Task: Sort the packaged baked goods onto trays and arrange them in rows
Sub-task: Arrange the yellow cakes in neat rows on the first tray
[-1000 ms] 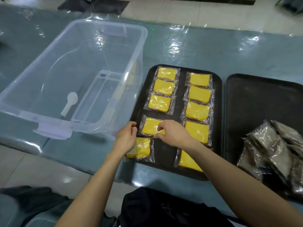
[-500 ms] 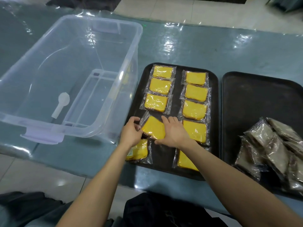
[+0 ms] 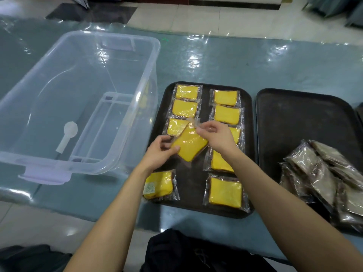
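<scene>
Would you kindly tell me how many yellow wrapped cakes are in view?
10: four yellow wrapped cakes in the black tray's left column, five in its right column, and one held above the tray between the left hand and right hand, which partly covers a right-column cake.

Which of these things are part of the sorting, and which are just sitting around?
Part of the job: held yellow pack, pinched by left hand and right hand; rowed yellow packs on the left tray; brown packs heaped on the right tray.
Lying about: clear bin, white scoop inside it, black bag near the person.
</scene>
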Available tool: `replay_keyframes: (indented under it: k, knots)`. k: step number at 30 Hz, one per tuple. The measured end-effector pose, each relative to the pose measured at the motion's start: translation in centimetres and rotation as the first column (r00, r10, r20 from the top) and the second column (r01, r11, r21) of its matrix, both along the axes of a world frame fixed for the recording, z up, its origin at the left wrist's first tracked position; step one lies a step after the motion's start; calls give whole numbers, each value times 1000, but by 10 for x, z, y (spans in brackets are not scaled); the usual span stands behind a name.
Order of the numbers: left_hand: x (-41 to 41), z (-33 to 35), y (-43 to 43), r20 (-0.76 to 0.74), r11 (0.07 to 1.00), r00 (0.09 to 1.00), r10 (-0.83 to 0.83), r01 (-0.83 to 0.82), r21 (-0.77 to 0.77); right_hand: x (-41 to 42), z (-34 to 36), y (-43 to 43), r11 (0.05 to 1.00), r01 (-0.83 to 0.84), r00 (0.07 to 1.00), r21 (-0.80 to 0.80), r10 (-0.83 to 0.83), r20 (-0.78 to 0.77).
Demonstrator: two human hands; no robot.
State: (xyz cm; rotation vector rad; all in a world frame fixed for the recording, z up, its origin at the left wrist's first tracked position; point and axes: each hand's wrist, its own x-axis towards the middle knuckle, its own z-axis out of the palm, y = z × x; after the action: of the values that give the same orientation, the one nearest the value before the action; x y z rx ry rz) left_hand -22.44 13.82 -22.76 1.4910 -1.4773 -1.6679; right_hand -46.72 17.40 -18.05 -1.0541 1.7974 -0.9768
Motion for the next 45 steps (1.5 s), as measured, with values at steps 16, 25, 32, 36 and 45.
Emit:
replay_keyframes:
  k: [16, 25, 32, 36, 45]
  knots:
    - [14, -41, 11, 491, 971, 861, 130, -10, -240, 54, -59, 27, 927, -148, 888, 344, 278, -367]
    - [6, -40, 8, 503, 937, 842, 194, -6, -350, 61, -64, 22, 959, -149, 822, 240, 255, -509]
    - [10, -48, 11, 572, 923, 800, 183, 61, -380, 60, -69, 21, 927, -255, 734, 274, 370, -569]
    - [13, -41, 13, 586, 914, 796, 150, 115, -389, 59, -66, 21, 921, -262, 721, 289, 386, -575]
    - [52, -16, 66, 684, 703, 729, 18, 477, -527, 55, -47, 39, 923, -351, 635, 157, 358, -685]
